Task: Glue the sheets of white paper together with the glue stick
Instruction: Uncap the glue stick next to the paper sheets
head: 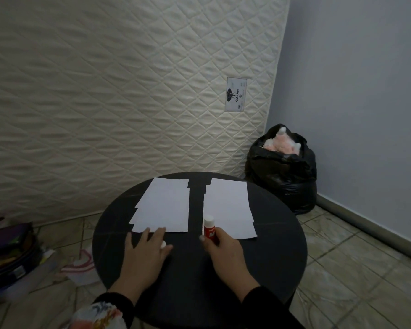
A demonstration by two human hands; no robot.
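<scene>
Glue stick (209, 230): standing upright near the six o'clock side of the round dark table (282, 245), long axis vertical, white end pointing up, red label facing the camera. Whether that white end is a cap or the bare glue: not determinable. Sitting at the near left corner of the right paper stack (228, 205), touching or just overlapping its edge.

Right hand (226, 252): wrapping the lower body of the stick, fingers closed on it.

Left hand (145, 252): lying flat and open on the table, fingertips touching the near edge of the left paper stack (164, 207). Small white object (163, 244) resting by the thumb, possibly the stick's cap; clamped on nothing that can be confirmed.

Both stacks: lying side by side toward twelve o'clock, separated by a dark strip of table, sheets slightly fanned.

Step in hand, as judged: readying the stick for spreading. Recommended: confirming the cap is off, pinning the target sheet with the left hand, tilting the stick and drawing even strokes along the edges, avoiding wrinkling.

Beyond, at twelve o'clock: quilted mattress (105, 91) leaning upright; black bag (282, 172) at two o'clock.
</scene>
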